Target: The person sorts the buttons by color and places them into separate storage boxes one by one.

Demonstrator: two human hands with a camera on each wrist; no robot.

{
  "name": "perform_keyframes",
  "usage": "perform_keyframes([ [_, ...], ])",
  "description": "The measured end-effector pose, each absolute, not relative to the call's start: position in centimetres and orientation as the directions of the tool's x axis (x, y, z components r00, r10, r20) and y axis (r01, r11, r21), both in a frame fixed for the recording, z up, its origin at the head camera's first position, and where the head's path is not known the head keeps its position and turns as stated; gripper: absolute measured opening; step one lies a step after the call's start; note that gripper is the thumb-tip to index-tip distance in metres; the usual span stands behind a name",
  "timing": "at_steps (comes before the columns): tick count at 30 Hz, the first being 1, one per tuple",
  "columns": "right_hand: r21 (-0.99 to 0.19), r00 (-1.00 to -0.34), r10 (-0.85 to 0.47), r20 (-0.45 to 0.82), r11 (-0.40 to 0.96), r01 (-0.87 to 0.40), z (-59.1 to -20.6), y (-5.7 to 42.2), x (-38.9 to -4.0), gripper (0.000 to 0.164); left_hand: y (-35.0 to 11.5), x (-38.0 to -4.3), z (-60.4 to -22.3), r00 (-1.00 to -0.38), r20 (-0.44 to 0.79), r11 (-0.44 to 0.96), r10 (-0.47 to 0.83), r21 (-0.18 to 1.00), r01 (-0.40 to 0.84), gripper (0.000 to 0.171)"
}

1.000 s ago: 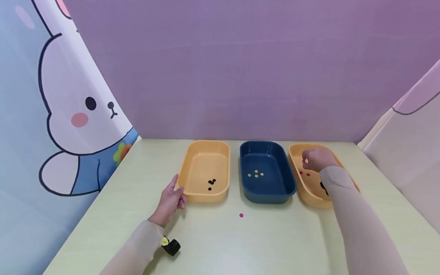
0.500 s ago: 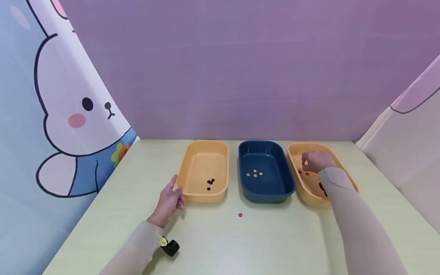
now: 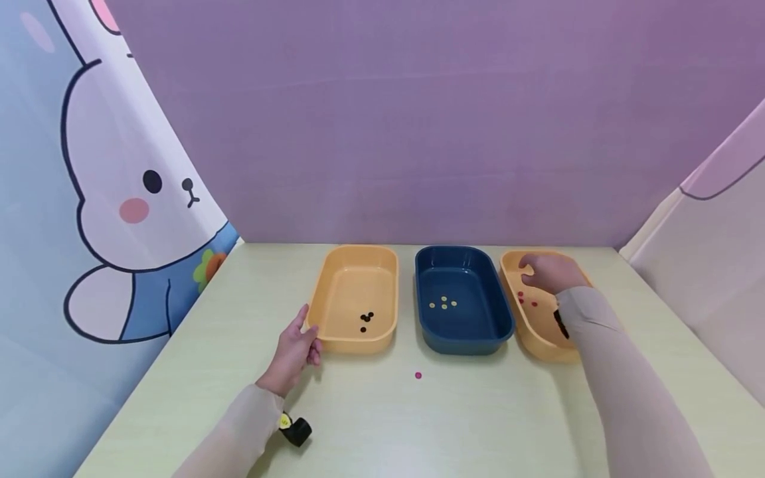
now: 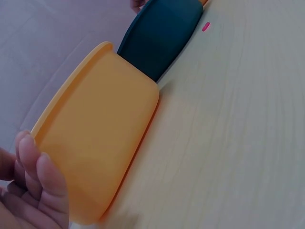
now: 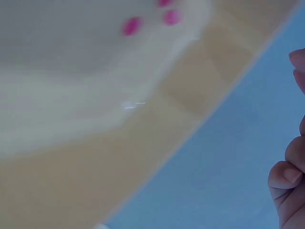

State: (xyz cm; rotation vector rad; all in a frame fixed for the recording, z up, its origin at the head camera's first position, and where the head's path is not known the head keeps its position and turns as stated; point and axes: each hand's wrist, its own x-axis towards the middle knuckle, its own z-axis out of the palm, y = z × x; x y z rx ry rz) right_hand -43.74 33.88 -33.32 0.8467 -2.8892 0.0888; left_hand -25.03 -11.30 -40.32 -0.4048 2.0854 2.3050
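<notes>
In the head view my right hand [image 3: 552, 272] is over the far part of the right yellow tray [image 3: 538, 345], thumb and index finger apart with nothing between them. Below the fingertips, 3 small pink button-like discs [image 3: 534, 304] lie on that tray's floor; they also show blurred in the right wrist view. My left hand [image 3: 293, 355] grips the near left corner of the left yellow tray [image 3: 358, 344], thumb at the rim and index finger along its side. Several black button-like discs [image 3: 367, 318] lie inside this tray. In the left wrist view its fingers [image 4: 50, 181] are against the wall.
Between the yellow trays stands a dark blue tray [image 3: 463, 346] with several pale yellow discs [image 3: 444, 299] in it. A single pink disc [image 3: 418, 376] lies on the tabletop [image 3: 382, 425] in front. A purple cloth backdrop [image 3: 406, 133] closes off the table's back edge.
My right thumb and index finger have parted and let go of a pink disc, which now lies in the right tray beside the other two. My left hand has stayed in place.
</notes>
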Motion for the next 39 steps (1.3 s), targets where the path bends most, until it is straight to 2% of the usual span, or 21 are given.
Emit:
perform_keyframes([
  [7, 0.057, -0.726, -0.615, 0.306, 0.773, -0.631, -31.0, 31.2, -42.4, 0.018, -11.2, -25.0, -40.2, -0.966, -0.191, -0.099, -0.176, 0.979, -0.175, 0.060],
  [14, 0.118, -0.637, -0.677, 0.369, 0.714, -0.690, -28.9, 28.6, -40.3, 0.018, -11.2, -25.1, -40.3, -0.966, -0.180, -0.080, -0.185, 0.983, -0.168, 0.061],
  [17, 0.143, -0.572, -0.711, 0.409, 0.669, -0.729, -28.1, 27.6, -39.5, 0.018, -11.2, -25.2, -40.4, -0.966, -0.177, -0.071, -0.189, 0.984, -0.166, 0.061],
  [22, 0.193, -0.419, -0.769, 0.484, 0.560, -0.806, -27.2, 26.0, -38.2, 0.020, -11.2, -25.3, -40.4, -0.964, -0.182, -0.064, -0.194, 0.983, -0.172, 0.061],
  [25, 0.175, -0.366, -0.792, 0.488, 0.499, -0.849, -27.1, 24.9, -37.4, 0.019, -11.1, -25.4, -40.4, -0.963, -0.185, -0.072, -0.196, 0.982, -0.174, 0.061],
  [30, 0.052, -0.375, -0.813, 0.446, 0.441, -0.896, -26.9, 23.4, -35.8, 0.020, -11.0, -25.4, -40.5, -0.963, -0.186, -0.078, -0.197, 0.982, -0.174, 0.061],
  [35, -0.289, -0.433, -0.798, 0.420, 0.334, -0.897, -26.2, 22.3, -34.0, 0.019, -10.9, -25.4, -40.5, -0.963, -0.182, -0.075, -0.197, 0.982, -0.171, 0.061],
  [37, -0.421, -0.429, -0.801, 0.417, 0.248, -0.872, -26.0, 22.1, -33.4, 0.019, -10.9, -25.4, -40.4, -0.963, -0.181, -0.075, -0.198, 0.983, -0.170, 0.061],
  [39, -0.498, -0.391, -0.820, 0.418, 0.153, -0.854, -25.8, 21.9, -33.0, 0.020, -10.8, -25.5, -40.3, -0.963, -0.182, -0.078, -0.197, 0.982, -0.170, 0.061],
])
